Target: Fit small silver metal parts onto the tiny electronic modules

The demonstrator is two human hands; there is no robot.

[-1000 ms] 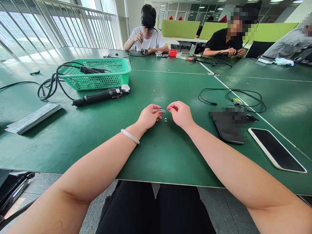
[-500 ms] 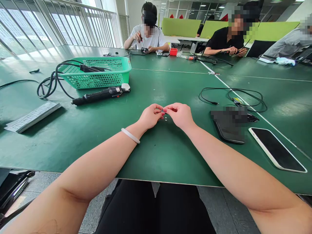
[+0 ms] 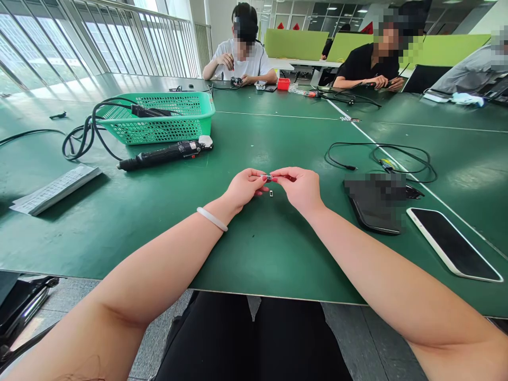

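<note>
A tiny grey-and-dark piece (image 3: 269, 178), which looks like a small circuit board, is pinched between my two hands just above the table. My left hand (image 3: 245, 189) is closed on its left end, thumb against fingers. At the right end, the thumb and forefinger of my right hand (image 3: 298, 188) are pressed together on it; my fingertips cover much of the piece. Just below the fingers, a small pale rectangular part (image 3: 271, 193) with a dark middle lies on the green table (image 3: 254, 254).
A black electric screwdriver (image 3: 166, 155) lies before a green basket (image 3: 159, 132). Left of it is a folded paper stack (image 3: 57, 189). At right are a black case (image 3: 375, 206), a phone (image 3: 454, 243) and a coiled cable (image 3: 400, 151). People sit across the table.
My right hand came in from the right until its fingertips met the piece in my left hand. Both hands now hold it, the right drawn slightly back rightward.
</note>
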